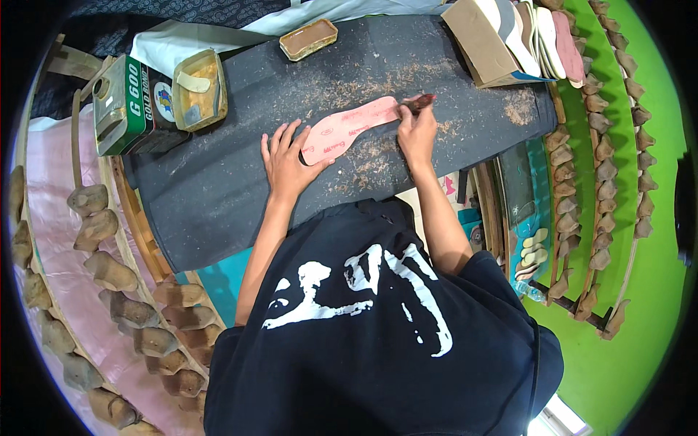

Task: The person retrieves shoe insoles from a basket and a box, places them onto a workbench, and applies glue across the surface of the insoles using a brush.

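Observation:
A pink shoe insole (338, 132) with red print lies slantwise on the dark work table (240, 196), its broad end to the left and its heel to the right. My left hand (289, 161) rests at the broad end, fingers spread, with the thumb along the near edge. At the heel, my right hand (416, 134) is closed around a small dark reddish-brown tool (420, 103). Its working end is hidden by my fingers, so I cannot make out whether it is a knife or a brush. The tool is right beside the heel edge.
Shavings (520, 105) litter the table. A green-and-black can (134, 109) and a glue-stained tub (211, 116) stand at the left, a small tray (309, 40) at the back. A cardboard box (476, 43) of insoles occupies the far right. Racks of shoe lasts (109, 269) flank both sides.

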A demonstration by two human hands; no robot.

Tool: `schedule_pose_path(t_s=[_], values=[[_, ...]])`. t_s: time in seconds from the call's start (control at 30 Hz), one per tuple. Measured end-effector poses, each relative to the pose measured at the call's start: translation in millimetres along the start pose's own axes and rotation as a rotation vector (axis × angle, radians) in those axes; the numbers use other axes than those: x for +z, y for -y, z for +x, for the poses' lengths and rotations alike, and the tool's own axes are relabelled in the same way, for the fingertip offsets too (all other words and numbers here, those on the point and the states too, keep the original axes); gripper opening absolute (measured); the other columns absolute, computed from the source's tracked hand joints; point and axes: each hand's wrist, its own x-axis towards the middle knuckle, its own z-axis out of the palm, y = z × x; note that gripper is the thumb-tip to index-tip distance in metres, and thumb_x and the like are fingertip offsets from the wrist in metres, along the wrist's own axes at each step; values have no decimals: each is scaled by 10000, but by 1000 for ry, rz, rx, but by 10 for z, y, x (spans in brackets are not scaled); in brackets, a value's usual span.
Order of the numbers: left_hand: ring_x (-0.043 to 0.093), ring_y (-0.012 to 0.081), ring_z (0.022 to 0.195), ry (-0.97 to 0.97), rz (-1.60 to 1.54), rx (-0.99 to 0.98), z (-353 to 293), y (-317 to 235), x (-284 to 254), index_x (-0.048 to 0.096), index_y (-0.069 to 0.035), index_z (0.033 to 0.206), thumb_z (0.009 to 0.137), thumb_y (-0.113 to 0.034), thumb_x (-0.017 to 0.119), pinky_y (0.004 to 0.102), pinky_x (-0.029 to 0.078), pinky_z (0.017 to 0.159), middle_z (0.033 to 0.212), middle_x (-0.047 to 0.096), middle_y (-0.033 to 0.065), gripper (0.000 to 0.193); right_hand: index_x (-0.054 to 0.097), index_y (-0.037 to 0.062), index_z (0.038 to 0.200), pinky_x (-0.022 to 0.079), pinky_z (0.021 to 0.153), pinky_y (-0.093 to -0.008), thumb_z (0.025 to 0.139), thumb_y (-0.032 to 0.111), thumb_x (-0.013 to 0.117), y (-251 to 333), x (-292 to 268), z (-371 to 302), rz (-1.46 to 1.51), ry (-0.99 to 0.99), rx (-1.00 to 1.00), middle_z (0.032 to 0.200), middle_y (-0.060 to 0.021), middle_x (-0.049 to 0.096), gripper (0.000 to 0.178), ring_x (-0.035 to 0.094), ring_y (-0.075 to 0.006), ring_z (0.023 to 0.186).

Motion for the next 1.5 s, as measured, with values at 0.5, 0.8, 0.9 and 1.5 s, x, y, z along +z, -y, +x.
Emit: schedule_pose_path(t_s=[0.5, 0.8, 0.9, 1.5], values=[[443, 296, 1460, 16, 6, 3, 12, 11, 19, 718, -132, 1342, 669, -645, 886, 587, 155, 1270, 1504, 574, 68, 863, 639, -7, 1126, 579, 877, -381, 970, -31, 641, 65, 8, -255, 105, 230, -126, 1035, -209, 754, 158, 768, -295, 980], [430, 296, 1466, 13, 7, -1, 3, 26, 37, 718, -130, 1341, 667, -650, 886, 584, 140, 1275, 1505, 569, 72, 867, 647, 3, 1158, 599, 855, -383, 925, -79, 662, -106, -273, -45, 42, 107, -91, 1059, -172, 750, 247, 761, -330, 992], [430, 296, 1466, 18, 8, 3, 5, 11, 24, 719, -132, 1340, 665, -655, 885, 584, 139, 1276, 1503, 570, 71, 870, 625, -16, 1130, 589, 917, -332, 960, -88, 637, 164, -155, -132, 134, 209, -265, 1124, -171, 746, 185, 743, -256, 1089], [432, 293, 1471, -2, -3, -33, 9, 16, 0, 715, -159, 1354, 662, -661, 885, 588, 167, 1271, 1514, 571, 60, 871, 624, 5, 1101, 557, 802, -472, 957, 27, 639, -85, -92, 265, -228, 82, -188, 957, -213, 716, 147, 714, -429, 925]])
